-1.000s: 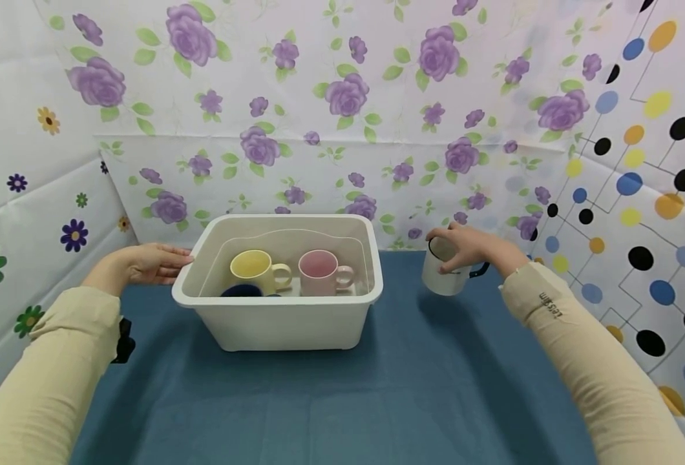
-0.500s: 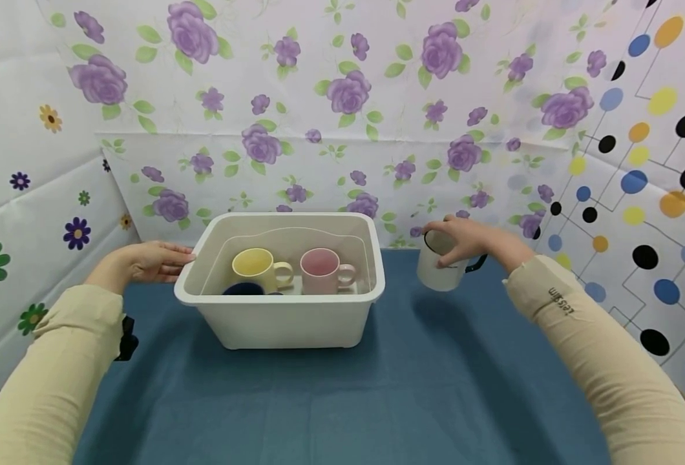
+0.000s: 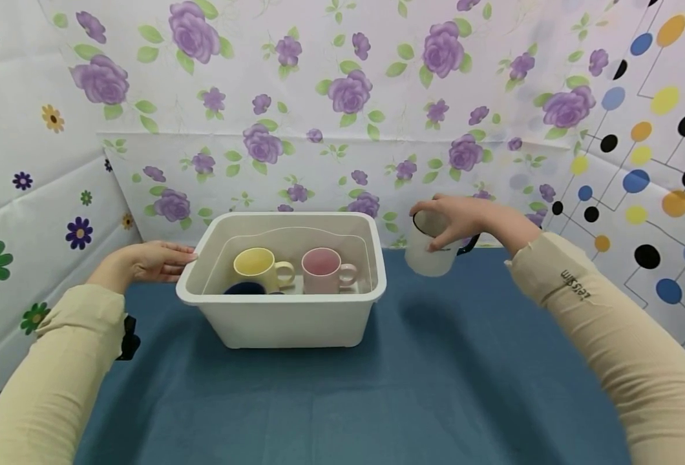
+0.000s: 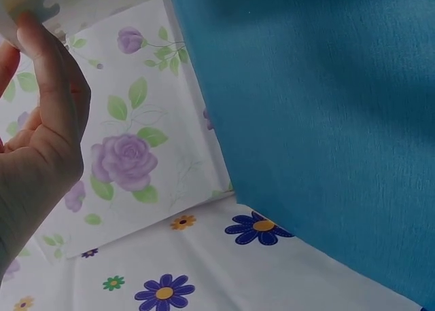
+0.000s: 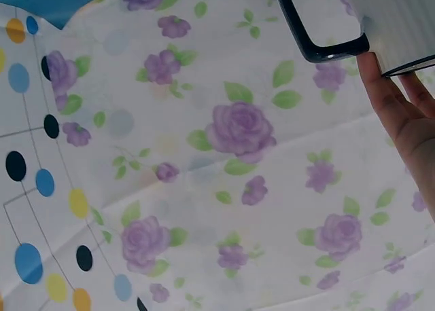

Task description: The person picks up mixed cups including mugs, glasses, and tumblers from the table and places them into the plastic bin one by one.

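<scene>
My right hand (image 3: 461,223) grips a white mug (image 3: 430,255) by its rim, fingers at the far side and thumb at the near side. The mug is tilted a little and hangs above the table, its shadow apart from it. Its dark handle (image 5: 333,53) and dark rim show in the right wrist view. My left hand (image 3: 150,261) touches the left rim of a white plastic bin (image 3: 284,323) with its fingers nearly straight. Inside the bin stand a yellow mug (image 3: 261,268) and a pink mug (image 3: 322,271). A dark blue rounded thing (image 3: 245,289) is mostly hidden behind the front wall.
A blue cloth (image 3: 296,400) covers the table. Behind it hangs a sheet with purple roses (image 3: 348,93). Flower-patterned cloth (image 3: 28,194) closes the left side, and dotted cloth (image 3: 639,181) the right.
The right hand has moved the white mug left toward the bin and raised it. The left hand and the bin have stayed in place.
</scene>
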A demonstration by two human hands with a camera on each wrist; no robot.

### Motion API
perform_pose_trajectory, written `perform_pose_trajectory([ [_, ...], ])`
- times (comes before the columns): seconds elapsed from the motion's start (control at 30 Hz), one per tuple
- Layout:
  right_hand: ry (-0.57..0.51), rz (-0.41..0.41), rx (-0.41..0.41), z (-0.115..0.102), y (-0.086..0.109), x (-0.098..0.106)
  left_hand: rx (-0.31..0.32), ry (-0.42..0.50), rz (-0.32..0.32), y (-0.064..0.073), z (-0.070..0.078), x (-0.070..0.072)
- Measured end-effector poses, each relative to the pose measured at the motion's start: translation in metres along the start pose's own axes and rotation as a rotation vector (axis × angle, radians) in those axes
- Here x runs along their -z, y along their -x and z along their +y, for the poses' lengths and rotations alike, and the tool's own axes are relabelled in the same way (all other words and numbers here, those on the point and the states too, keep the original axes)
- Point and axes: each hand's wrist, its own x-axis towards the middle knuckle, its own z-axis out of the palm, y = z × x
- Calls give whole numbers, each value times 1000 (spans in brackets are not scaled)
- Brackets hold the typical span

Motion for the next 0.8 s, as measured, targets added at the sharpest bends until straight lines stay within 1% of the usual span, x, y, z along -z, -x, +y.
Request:
perform_pose_trajectory([
  [0.2,35,13,49,-17,-3,18,-1,5,8,-2,-3,1],
  [0.3,45,10,73,-24,-3,24,-1,4,1,-4,-3,-1],
  [0.37,46,8,86,-29,-2,27,-17,4,-4,-5,-4,-1],
  [0.43,36,8,105,-33,-2,30,-45,-3,6,-6,-6,-2],
  [0.5,30,14,124,-38,-3,33,-82,-28,25,-6,-9,-3],
  [0.63,26,29,165,-48,-4,38,-152,-104,86,-5,-16,-6],
  [0.73,37,32,171,-54,-5,40,-187,-132,130,-3,-20,-10],
  [0.8,43,30,172,-59,-6,41,-201,-132,157,0,-23,-12],
])
